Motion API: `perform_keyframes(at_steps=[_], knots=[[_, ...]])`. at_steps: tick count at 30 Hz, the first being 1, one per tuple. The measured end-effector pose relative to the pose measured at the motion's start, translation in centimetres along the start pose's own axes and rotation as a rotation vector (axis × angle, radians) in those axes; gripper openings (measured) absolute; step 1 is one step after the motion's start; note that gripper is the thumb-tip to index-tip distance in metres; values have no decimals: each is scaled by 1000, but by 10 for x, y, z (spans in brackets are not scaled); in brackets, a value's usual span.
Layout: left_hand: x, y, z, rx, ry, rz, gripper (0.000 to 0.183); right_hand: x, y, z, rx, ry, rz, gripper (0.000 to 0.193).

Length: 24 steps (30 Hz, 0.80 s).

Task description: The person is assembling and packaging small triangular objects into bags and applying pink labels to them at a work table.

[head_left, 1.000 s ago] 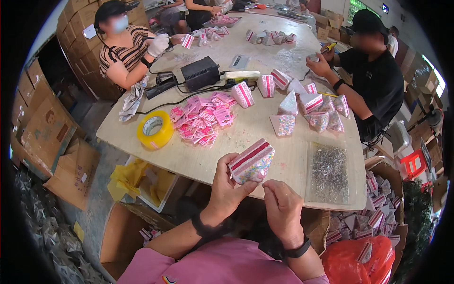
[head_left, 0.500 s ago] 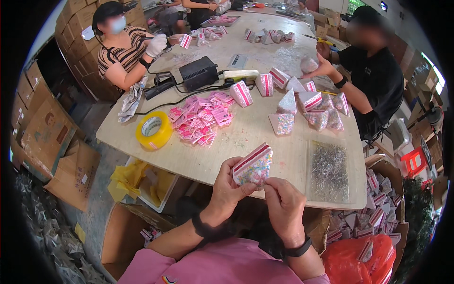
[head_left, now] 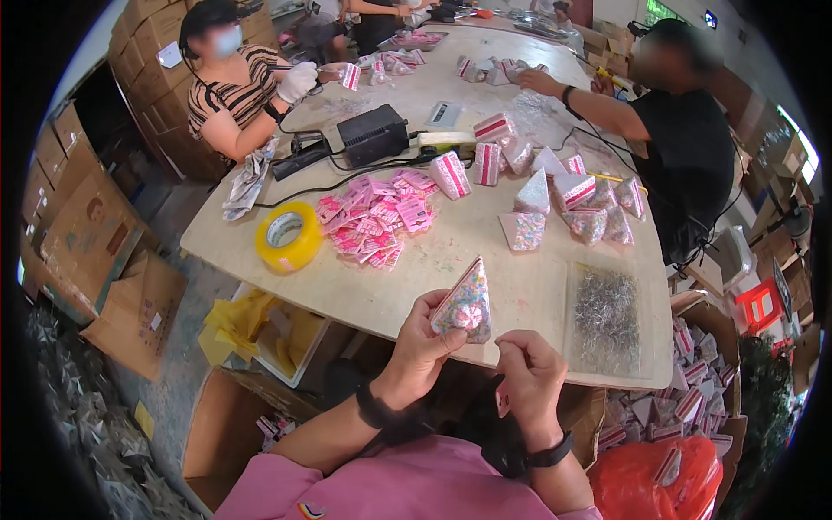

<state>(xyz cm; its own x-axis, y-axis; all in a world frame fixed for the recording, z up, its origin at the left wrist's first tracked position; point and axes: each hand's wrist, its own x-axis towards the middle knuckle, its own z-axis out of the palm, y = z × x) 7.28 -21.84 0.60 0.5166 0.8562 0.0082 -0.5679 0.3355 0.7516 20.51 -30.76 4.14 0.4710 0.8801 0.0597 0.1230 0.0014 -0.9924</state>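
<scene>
My left hand (head_left: 414,351) is closed around a cake-slice ornament (head_left: 468,305), its pointed sprinkle-covered face turned upward, at the near edge of the table. Just to the right, apart from the ornament, my right hand (head_left: 530,368) is pinched. A small pink tag (head_left: 503,399) hangs beneath its fingers; how it is gripped is partly hidden. Beyond my hands lies a heap of pink tags (head_left: 379,218). More cake-slice ornaments (head_left: 523,231) stand in a cluster farther right. A flat tray of thin metal pins (head_left: 605,316) lies near the right corner.
Yellow tape (head_left: 287,237) sits on the table's left side. Behind the tags are a black box-shaped device (head_left: 373,136) and cables. Cardboard boxes (head_left: 212,433) flank me below the table, with a red bag (head_left: 663,477) at right. Co-workers sit left and right.
My right hand has drawn away from the ornament, and a pink tag now shows under it. The ornament has turned in my left hand. The right-hand co-worker's arm has reached farther across the table.
</scene>
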Motion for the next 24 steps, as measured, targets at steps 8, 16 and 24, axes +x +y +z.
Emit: perform_keyframes(at_steps=[8, 16, 24], knots=[[-2, -4, 7, 287, 129, 192, 72, 6, 20, 2, 141, -18, 29, 8], [-1, -6, 5, 224, 125, 160, 72, 7, 18, 4, 180, -41, 42, 8], [-1, -8, 9, 197, 100, 155, 71, 6, 7, 6, -67, -21, -118, 9]])
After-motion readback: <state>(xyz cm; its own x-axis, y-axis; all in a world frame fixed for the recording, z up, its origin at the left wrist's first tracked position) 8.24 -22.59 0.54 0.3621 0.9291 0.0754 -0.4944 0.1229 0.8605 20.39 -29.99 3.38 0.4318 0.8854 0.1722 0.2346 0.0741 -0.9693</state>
